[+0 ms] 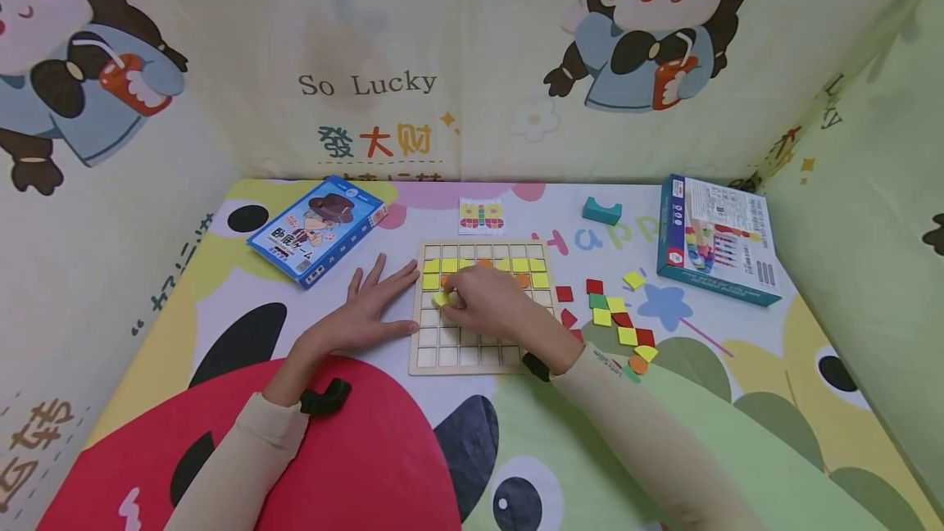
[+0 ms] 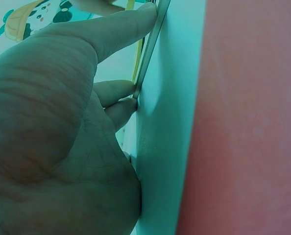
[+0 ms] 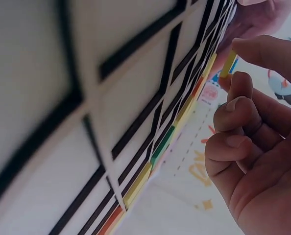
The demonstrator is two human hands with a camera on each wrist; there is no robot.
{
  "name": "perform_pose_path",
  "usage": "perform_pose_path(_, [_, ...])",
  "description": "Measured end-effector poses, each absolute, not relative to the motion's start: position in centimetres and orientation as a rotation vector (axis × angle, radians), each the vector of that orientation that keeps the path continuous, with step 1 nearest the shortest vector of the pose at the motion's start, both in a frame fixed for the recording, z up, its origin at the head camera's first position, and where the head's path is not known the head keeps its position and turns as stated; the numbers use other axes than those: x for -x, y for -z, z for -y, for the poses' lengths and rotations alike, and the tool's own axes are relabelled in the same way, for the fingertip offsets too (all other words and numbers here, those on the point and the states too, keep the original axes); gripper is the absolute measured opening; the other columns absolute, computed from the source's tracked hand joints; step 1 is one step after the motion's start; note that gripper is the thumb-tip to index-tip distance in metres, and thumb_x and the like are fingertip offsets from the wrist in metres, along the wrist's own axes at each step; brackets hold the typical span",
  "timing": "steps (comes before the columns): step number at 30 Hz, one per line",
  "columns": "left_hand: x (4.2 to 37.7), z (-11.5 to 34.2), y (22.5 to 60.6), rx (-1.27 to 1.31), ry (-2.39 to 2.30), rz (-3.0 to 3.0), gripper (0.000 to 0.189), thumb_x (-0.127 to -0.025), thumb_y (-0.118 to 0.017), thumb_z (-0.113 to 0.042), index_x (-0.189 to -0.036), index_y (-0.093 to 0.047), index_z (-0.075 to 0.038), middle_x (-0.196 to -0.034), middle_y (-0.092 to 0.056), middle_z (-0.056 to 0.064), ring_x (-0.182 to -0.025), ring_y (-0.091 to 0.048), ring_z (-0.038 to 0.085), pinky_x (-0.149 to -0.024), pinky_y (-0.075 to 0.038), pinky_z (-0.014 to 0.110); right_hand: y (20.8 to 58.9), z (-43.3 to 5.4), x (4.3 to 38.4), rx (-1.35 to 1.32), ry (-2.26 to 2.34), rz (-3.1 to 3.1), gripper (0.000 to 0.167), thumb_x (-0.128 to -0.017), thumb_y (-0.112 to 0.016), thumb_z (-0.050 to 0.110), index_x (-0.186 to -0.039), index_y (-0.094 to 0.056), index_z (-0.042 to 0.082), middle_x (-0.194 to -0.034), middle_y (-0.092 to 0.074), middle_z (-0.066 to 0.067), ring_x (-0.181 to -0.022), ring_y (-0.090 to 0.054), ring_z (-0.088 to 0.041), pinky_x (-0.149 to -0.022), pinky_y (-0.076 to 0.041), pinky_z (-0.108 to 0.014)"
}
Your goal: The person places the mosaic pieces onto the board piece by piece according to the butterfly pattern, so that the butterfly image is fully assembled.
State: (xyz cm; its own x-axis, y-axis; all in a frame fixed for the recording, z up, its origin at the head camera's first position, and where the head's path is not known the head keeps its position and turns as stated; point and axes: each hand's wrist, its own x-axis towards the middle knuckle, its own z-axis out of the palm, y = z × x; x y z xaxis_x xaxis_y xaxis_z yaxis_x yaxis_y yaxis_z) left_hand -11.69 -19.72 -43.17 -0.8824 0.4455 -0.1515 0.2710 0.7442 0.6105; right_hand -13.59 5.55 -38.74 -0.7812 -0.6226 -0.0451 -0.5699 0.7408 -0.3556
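My right hand (image 1: 483, 297) is over the wooden grid board (image 1: 435, 363), pinching a yellow tile (image 3: 228, 63) between thumb and index finger. In the right wrist view the other fingers are curled in toward the palm. Yellow and orange tiles (image 1: 522, 279) fill cells in the board's upper rows; my hand hides some of them. With fingers spread, my left hand (image 1: 369, 310) touches the board's left edge with its thumb (image 2: 131, 34) and fingertips. A pattern card (image 1: 482, 216) showing a butterfly of coloured shapes lies just behind the board.
Loose red, yellow, green and orange tiles (image 1: 627, 336) are scattered right of the board. A blue box (image 1: 317, 232) lies at the back left, a teal-edged box (image 1: 719, 240) at the back right. Near it sits a teal notched block (image 1: 601, 211). A printed cloth covers the table.
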Motion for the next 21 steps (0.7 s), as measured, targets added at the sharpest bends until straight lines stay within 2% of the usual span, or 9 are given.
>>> perform_pose_path(5, [11.7,19.8,43.1,-0.565,-0.873,-2.657,0.093,-0.091,-0.078,-0.046,-0.169,-0.031,-0.024,-0.180,-0.020,0.002,-0.167,0.014,0.041,-0.128,0.015,0.072,38.9,-4.8,14.1,0.996,0.431,-2.785,0.028,-0.097,-0.076,0.034,-0.115,-0.079,0.013,-0.066,-0.060,0.006,-0.067,-0.058,-0.010,-0.057,-0.042,-0.022])
perform_pose_path(10, [11.7,19.8,43.1,-0.568,-0.872,-2.660,0.093,-0.092,-0.077,-0.046,-0.169,-0.031,-0.024,-0.180,-0.020,0.002,-0.167,0.014,0.041,-0.128,0.016,0.072,38.9,-4.3,14.5,1.036,0.381,-2.791,0.026,-0.098,-0.076,0.033,-0.113,-0.080,0.013,-0.073,-0.066,0.005,-0.070,-0.060,-0.010,-0.060,-0.045,-0.023])
perform_pose_path(21, [11.6,19.8,43.1,-0.570,-0.883,-2.657,0.093,-0.091,-0.078,-0.046,-0.169,-0.031,-0.024,-0.180,-0.020,0.002,-0.167,0.014,0.040,-0.128,0.016,0.072,39.0,-3.6,14.9,1.059,0.300,-2.776,0.025,-0.098,-0.077,0.035,-0.113,-0.079,0.015,-0.079,-0.069,0.005,-0.067,-0.058,-0.008,-0.055,-0.042,-0.022])
